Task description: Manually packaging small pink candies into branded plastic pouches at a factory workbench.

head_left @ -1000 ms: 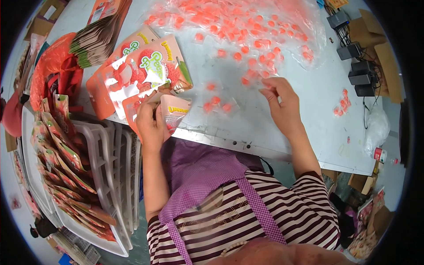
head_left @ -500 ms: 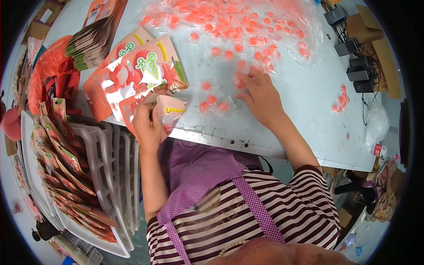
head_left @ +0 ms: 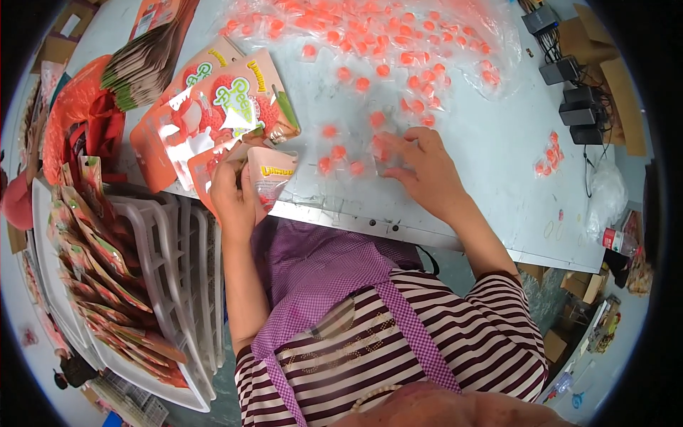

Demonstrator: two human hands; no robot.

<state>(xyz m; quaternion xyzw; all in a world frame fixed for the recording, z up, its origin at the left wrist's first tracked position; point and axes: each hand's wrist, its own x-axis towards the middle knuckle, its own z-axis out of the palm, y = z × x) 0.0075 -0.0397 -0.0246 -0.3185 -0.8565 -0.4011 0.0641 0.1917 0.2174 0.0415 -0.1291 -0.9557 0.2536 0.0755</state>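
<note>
My left hand is closed around a small pink and red pouch, its top spread apart, at the table's near edge. Right of it, my right hand is over the table with thumb and fingers apart. Its fingertips touch blurred, clear-wrapped red candies. Between the hands lies a small group of wrapped candies. Flat printed pouches overlap just beyond my left hand.
A large heap of wrapped candies lies on clear plastic at the far side. A stack of pouches stands far left. Filled pouches sit in white trays at left. Black adapters with cables line the right edge.
My right hand has moved slightly nearer, and the candies at its fingertips have shifted toward the near edge. My left hand keeps hold of the pouch, almost in place.
</note>
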